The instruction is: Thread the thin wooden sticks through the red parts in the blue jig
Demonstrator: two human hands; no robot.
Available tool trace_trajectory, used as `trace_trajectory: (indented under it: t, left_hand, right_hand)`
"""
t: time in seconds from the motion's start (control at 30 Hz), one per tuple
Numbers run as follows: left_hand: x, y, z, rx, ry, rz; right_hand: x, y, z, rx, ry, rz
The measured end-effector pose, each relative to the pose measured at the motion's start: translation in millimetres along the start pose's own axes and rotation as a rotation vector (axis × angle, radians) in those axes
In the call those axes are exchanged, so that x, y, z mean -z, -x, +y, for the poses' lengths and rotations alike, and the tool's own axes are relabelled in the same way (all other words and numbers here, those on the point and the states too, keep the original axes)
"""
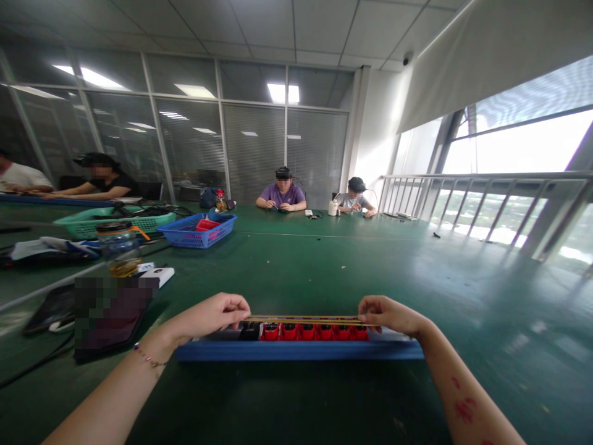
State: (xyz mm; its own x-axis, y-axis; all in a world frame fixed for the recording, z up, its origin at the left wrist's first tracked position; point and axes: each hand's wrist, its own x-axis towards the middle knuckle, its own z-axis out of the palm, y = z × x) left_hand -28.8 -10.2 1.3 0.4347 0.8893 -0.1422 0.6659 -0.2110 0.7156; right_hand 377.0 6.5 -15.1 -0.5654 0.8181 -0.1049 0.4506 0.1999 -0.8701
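A thin yellowish band, perhaps a rubber band, runs taut between my two hands in two near-parallel lines. Its left end is pinched by the fingers of my left hand, and its right end by those of my right hand. Just under the band sits a row of several red block-like pieces with dark tops. A black piece stands at the row's left end, near my left fingers. The row rests in a long blue rail-like tray lying crosswise in front of me. Whether the band touches the pieces is unclear.
Left on the green table are a blue basket with red pieces inside, a green basket full of dark cables, a jar and a dark tablet-like item. Several people sit across and left; a railing stands right.
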Motion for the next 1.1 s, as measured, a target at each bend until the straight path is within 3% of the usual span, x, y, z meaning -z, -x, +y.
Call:
trace_trajectory:
  t: [0.37, 0.57, 0.83, 1.1]
  left_hand:
    - [2.3, 3, 0, 0.049, -0.041, -0.016]
    - [3.1, 1, -3, 0.010, -0.114, -0.011]
    - [6.7, 4, 10, -0.112, -0.301, 0.133]
    - [11.9, 8, 10, -0.144, -0.487, 0.266]
  right_hand:
    - [0, 1, 0, -0.013, 0.042, -0.001]
    - [1, 0, 2, 0.025, 0.042, -0.010]
    - [1, -2, 5, 0.029, 0.019, -0.016]
    - [1, -3, 7, 0.028, 0.015, -0.017]
